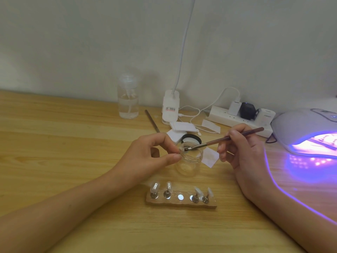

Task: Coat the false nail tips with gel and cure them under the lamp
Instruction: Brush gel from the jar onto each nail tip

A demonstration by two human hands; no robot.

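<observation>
A wooden table [54, 161] is filling the lower half of the view, running up to a pale wall. At its right edge a curing lamp [300, 128] is glowing violet and throwing purple light across the wood and along the right forearm. Behind it a white power strip [224, 119] is lying against the wall with plugs in it, and to the left of that a white desk light base [170, 108] and a clear pump bottle [128, 99] are standing. The left hand [145, 156] is hovering over the middle of the table, its thumb and forefinger pinching a small pale nail tip [181, 149] just over the mouth of a clear jar [189, 161], the other fingers curling loosely beneath. The right hand [244, 154] is gripping a brown brush [224, 138] like a pen, fingers curled round the handle, and the bristles are touching the pinched tip. The tip is blurred, so whether it is sitting on a holder is hard to say. Nearer the person a pale stand [180, 202] is carrying four more tips [155, 187] on small metal holders, two at each end. A black lid [191, 138] is lying just behind the jar, beside some white pads [180, 127].
</observation>
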